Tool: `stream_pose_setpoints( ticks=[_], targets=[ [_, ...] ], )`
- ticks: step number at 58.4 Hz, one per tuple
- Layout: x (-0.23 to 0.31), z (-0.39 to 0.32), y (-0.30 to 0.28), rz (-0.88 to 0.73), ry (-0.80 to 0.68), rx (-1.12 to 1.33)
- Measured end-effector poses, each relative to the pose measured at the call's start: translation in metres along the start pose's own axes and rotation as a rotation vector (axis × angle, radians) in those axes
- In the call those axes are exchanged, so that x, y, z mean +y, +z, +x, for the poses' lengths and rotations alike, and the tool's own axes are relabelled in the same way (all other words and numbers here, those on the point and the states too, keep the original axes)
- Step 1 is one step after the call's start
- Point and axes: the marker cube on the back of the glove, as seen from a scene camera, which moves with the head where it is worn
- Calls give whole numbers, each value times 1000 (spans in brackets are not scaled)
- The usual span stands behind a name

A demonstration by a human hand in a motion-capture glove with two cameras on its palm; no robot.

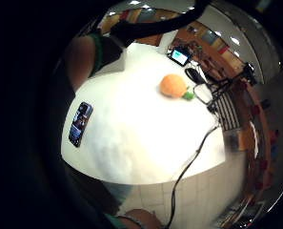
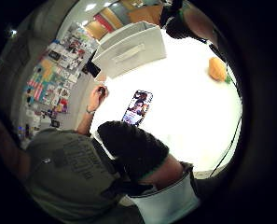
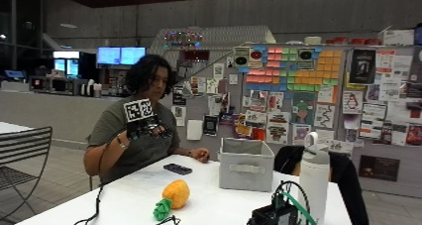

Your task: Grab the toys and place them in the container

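Poster-covered wall behind, white counter (image 3: 217, 205) in front: the orange toy (image 3: 175, 193) lies near its front edge, at five o'clock below the raised, empty grip (image 3: 146, 128); finger state unclear. Container (image 3: 246, 164) stands nearby.

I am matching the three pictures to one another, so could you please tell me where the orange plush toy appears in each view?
Outside view: the orange plush toy lies on the white table, at its near side, in front of the grey container.
Little finger side palm view: toy on the table, well apart from the phone.
Thumb side palm view: toy on the table, across it from the container.
Shared landmark: the phone.
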Motion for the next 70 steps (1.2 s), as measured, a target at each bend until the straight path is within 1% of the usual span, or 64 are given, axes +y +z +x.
stream_pose_setpoints(
  ticks=[8,21,26,30,34,37,45,52,54,56,58,60,64,67,70],
  targets=[
    [0,5,1,-14,22,-23],
    [-14,24,7,-22,64,-51],
    [-32,45,14,1,118,-59],
    [-54,70,25,43,211,-46],
    [-78,100,41,71,292,-36],
    [-100,125,58,61,331,-54],
    [-144,183,112,-54,418,-127],
    [-158,211,169,-176,461,-94],
    [-158,213,185,-187,459,-87],
    [-158,212,196,-145,454,-88],
    [-157,209,200,-66,447,-72],
    [-157,205,200,8,437,-27],
    [-159,195,194,104,390,96],
    [-160,189,188,146,347,159],
    [-159,182,182,144,326,171]
  ],
)
